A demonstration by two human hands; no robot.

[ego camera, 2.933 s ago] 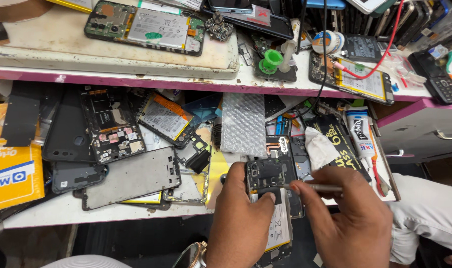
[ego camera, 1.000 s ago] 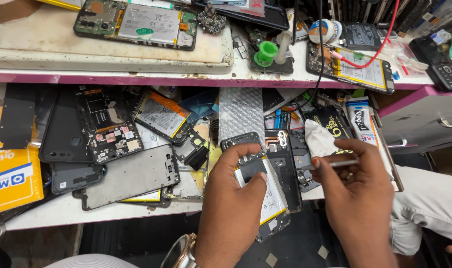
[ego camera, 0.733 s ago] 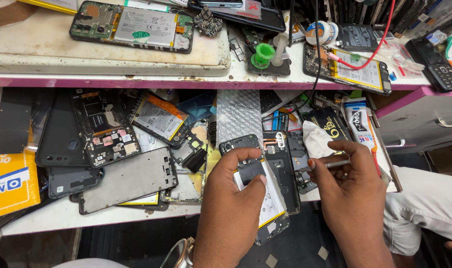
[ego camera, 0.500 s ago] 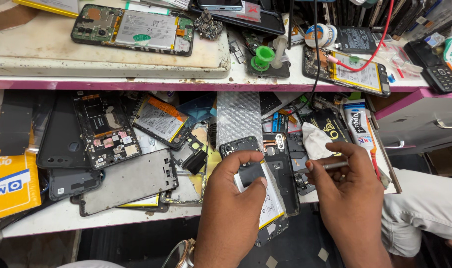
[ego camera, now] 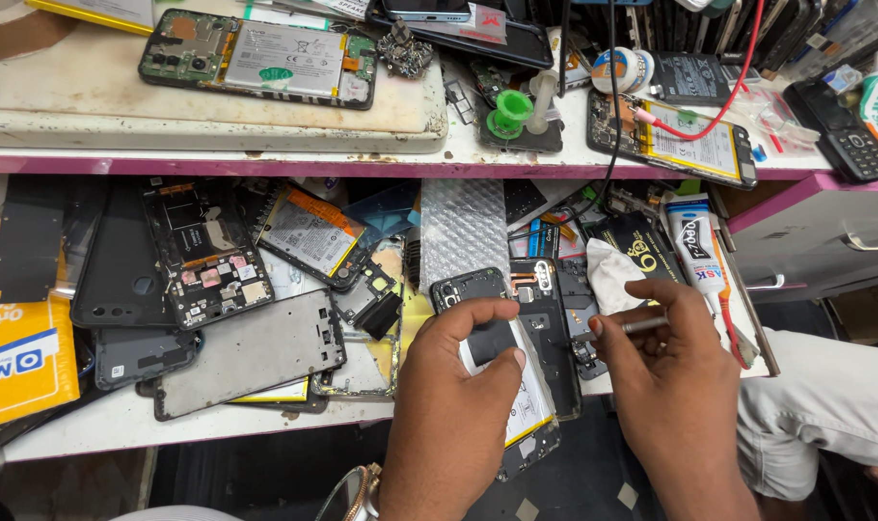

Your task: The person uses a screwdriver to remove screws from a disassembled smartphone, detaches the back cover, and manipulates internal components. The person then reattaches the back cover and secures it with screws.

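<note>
The left hand (ego camera: 458, 386) is gripping an opened phone (ego camera: 516, 386), thumb and forefinger pinching its upper part, so the phone is sitting just in front of the lower shelf (ego camera: 121, 425) and tilting over its front edge. The right hand (ego camera: 670, 367) is hovering just right of the phone, its fingers pinching a thin metal tool (ego camera: 641, 325) (probably tweezers or a small driver, too slim to tell) with the tip pointing left toward the phone. The phone's back is off, and a pale battery with a yellow edge is showing below the left thumb.

Left of the phone on the shelf a bare metal phone frame (ego camera: 246, 357) and a stripped circuit-board phone (ego camera: 202, 256) are lying among other parts; right of the phone a glue tube (ego camera: 697, 256) is lying near a white cloth (ego camera: 612, 275).

The risk, as I judge it, is the metal tip slipping onto the battery or a fragile ribbon, because the phone is being held in the air by one hand only. A loose grip could also let it drop past the shelf edge.
</note>
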